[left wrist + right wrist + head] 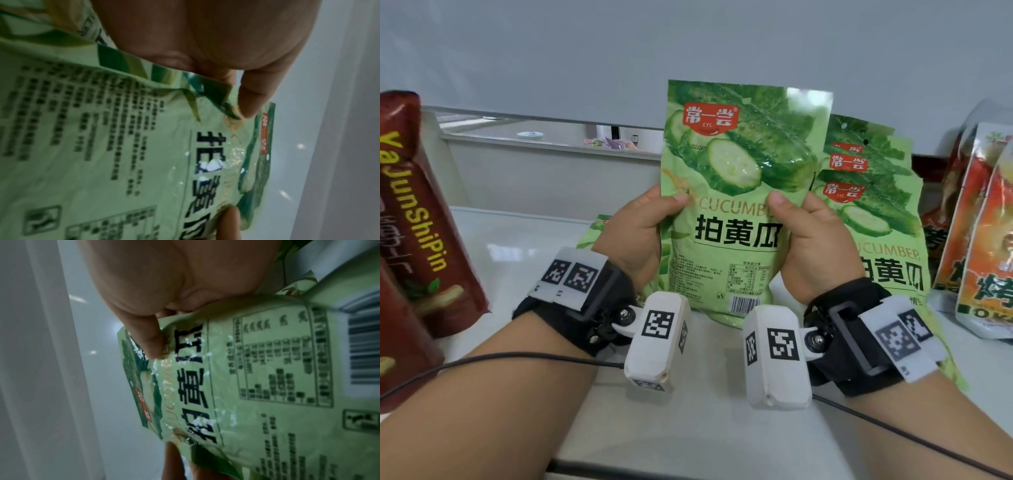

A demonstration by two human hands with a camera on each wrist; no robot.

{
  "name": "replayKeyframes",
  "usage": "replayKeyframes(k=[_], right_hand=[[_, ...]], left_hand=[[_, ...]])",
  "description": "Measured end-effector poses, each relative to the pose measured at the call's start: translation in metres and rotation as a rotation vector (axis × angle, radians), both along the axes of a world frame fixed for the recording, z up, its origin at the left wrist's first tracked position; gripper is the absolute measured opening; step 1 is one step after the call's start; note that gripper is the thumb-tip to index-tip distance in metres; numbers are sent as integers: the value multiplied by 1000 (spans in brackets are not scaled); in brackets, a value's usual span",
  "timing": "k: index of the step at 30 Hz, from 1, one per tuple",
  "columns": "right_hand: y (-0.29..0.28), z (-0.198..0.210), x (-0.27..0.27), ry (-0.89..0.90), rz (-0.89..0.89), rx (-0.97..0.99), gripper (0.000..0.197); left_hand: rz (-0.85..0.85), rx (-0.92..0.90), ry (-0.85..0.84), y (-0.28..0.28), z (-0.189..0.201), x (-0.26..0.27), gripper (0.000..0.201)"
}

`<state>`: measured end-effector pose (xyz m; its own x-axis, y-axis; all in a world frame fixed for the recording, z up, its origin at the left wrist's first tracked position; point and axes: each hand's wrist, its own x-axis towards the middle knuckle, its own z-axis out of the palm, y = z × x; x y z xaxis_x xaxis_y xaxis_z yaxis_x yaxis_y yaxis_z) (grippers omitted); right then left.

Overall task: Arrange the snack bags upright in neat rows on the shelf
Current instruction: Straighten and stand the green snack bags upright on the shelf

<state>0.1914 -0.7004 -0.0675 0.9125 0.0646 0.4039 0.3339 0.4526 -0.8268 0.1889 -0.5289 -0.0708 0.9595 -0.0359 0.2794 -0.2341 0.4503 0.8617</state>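
Both hands' grip, left hand (635,236) and right hand (813,240), pinches upright cucumber bag (736,205) between them.

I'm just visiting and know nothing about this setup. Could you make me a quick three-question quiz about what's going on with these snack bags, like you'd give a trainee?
1. True or false: the green cucumber bag is held by one hand only.
2. Which bags stand at the far left of the shelf? A) orange bags B) dark red bags C) blue bags
3. Fill in: directly behind and to the right of the held bag stand more bags of the ___ kind.

Key
1. False: the left hand and the right hand each grip a side edge, thumbs on the front.
2. B: the dark red bags; the orange bags are at the right.
3. Same: more cucumber bags.
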Motion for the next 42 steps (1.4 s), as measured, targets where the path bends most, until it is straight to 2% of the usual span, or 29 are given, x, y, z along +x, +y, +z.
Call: replayKeyframes(k=[2,4,8,12,15,17,19,23,25,26,27,29,31,33,34,36,38,40,42], right_hand=[[-1,2,2,23,-7,-7,17],[-2,4,1,50,-18,-44,37],[-4,5,-3,26,-179,-235,41],[-4,7,-3,50,-214,-252,37],[-3,8,-6,56,-243,-158,15],[-1,9,-10,19,-299,-142,14],[2,11,-15,-45,-294,-226,27],[18,7,-31,-154,38,-460,71],[25,3,-35,-181,122,-519,97],[27,2,-35,-191,124,-520,98],[28,1,-35,-212,97,-525,86],[29,-1,-33,-230,-30,-523,48],[27,-2,-27,-158,-121,-470,31],[26,-5,-22,-79,-111,-426,27],[26,-6,-21,-57,-97,-408,27],[26,-9,-17,-14,-52,-348,24],[28,-11,-14,24,-4,-318,21],[29,-12,-11,64,-8,-346,18],[27,-13,-6,111,-83,-415,26]], left_hand=[[-1,-31,-47,-1,8,-1,34],[-9,-73,-89,-1,18,-1,34],[-45,-62,-99,0,28,-5,31],[45,-31,-84,0,30,-15,26],[93,-62,-90,2,35,-24,26],[109,-89,-93,3,40,-31,30],[130,-98,-88,4,42,-38,37],[133,-53,-84,0,47,-55,47],[97,37,-66,3,47,-61,59],[68,78,-62,5,48,-64,64],[46,111,-62,7,47,-66,67],[72,128,-70,10,45,-69,66],[224,185,-62,12,41,-67,51],[417,366,-34,18,32,-62,39],[450,441,1,22,26,-60,41],[383,448,91,30,12,-57,48],[317,425,161,37,0,-57,42],[348,475,162,43,-7,-57,30],[455,466,164,50,-10,-55,20]])
